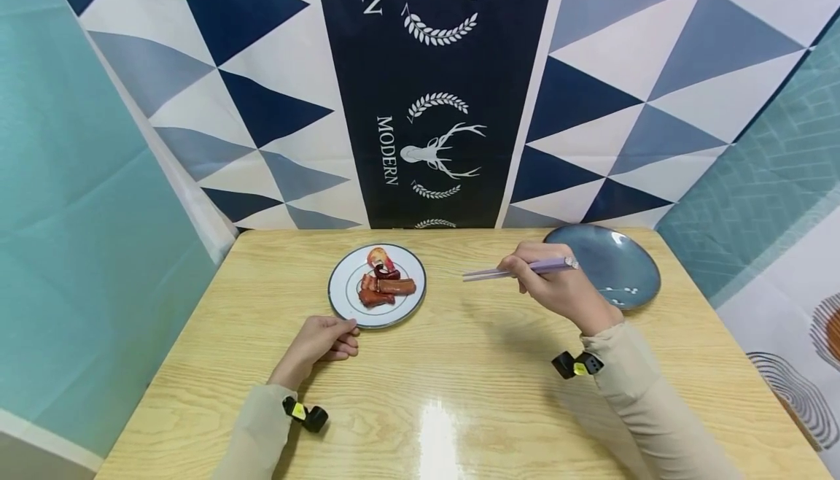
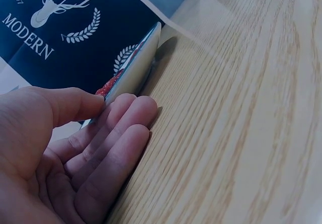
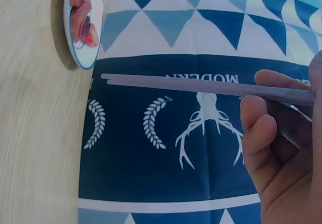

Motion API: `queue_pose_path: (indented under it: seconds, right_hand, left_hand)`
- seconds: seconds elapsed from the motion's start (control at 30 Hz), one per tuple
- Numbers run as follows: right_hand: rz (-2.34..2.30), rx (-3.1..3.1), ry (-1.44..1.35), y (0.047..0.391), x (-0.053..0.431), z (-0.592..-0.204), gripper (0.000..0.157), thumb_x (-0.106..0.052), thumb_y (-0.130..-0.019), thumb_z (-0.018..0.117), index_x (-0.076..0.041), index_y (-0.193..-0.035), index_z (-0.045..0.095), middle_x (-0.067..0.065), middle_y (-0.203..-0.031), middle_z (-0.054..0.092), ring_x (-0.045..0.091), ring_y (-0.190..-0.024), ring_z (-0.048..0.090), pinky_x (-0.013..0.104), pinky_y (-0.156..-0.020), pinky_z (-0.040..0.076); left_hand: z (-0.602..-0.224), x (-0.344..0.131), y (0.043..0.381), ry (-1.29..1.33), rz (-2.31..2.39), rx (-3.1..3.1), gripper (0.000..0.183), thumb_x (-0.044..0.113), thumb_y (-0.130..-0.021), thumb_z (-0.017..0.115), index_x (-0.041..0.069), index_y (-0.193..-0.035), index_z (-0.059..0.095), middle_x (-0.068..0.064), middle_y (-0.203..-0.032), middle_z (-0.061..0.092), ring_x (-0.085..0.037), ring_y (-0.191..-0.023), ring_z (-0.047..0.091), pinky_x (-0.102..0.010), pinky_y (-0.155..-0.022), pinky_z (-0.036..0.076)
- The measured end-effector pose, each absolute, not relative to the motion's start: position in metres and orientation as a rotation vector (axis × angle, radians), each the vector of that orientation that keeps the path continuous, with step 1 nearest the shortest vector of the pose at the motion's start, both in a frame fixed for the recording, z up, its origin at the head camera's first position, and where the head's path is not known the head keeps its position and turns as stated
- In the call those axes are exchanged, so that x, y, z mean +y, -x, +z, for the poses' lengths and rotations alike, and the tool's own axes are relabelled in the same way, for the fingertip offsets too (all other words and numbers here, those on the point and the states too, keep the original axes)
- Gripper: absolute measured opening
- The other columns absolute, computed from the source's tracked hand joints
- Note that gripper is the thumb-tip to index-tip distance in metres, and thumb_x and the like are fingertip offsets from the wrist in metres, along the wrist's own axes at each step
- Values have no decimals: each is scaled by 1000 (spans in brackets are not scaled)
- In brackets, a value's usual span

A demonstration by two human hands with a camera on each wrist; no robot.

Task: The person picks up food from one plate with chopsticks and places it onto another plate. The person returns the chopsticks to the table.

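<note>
A white plate [image 1: 345,279] with a dark blue rim stands at the back left of the table, bearing several reddish-brown pieces of food [image 1: 396,287]. My left hand [image 1: 320,341] pinches its near left rim, thumb on top and curled fingers beneath, as the left wrist view shows. To the plate's right, above the table, my right hand [image 1: 551,279] holds a pair of light purple chopsticks [image 3: 176,84]. Their tips lie close together, point left toward the white plate and have nothing between them. In the head view, a blue-grey plate [image 1: 620,265] is partly covered by the right hand.
Both plates rest on a light wooden table [image 1: 387,407]. Behind its back edge hangs a patterned cloth [image 1: 433,195] with deer heads and triangles. Teal panels [image 1: 85,195] rise at the left, and another teal covering borders the right side.
</note>
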State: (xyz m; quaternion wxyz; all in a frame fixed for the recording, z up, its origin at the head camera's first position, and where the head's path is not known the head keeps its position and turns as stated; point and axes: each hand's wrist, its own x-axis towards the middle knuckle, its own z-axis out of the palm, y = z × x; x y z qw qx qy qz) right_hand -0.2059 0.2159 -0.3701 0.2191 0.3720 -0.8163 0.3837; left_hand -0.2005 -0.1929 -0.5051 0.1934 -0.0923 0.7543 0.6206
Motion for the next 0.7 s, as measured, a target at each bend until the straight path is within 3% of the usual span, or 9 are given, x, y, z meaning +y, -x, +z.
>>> queue_pose_path:
  seconds: [0.23,0.7]
  right_hand:
    - [976,-2293,-1028,202,224,-373,24,2,-91,75,-20,-83,72,-7,-61,57,-1,-56,47,14,-47,39]
    - [752,-2287,-1025,196,237,-374,20,1,-85,80,-18,-82,75,-14,-68,58,-4,-59,48,10,-49,39]
  left_hand:
    - [-505,-191,201,269,1737,2122,31,25,-102,65,-4,-101,74,-3,-74,73,-7,-61,70,-21,-59,62]
    - [-506,-191,200,286,1737,2130,30,26,-102,65,-3,-99,75,-6,-76,74,-9,-62,71,-22,-60,63]
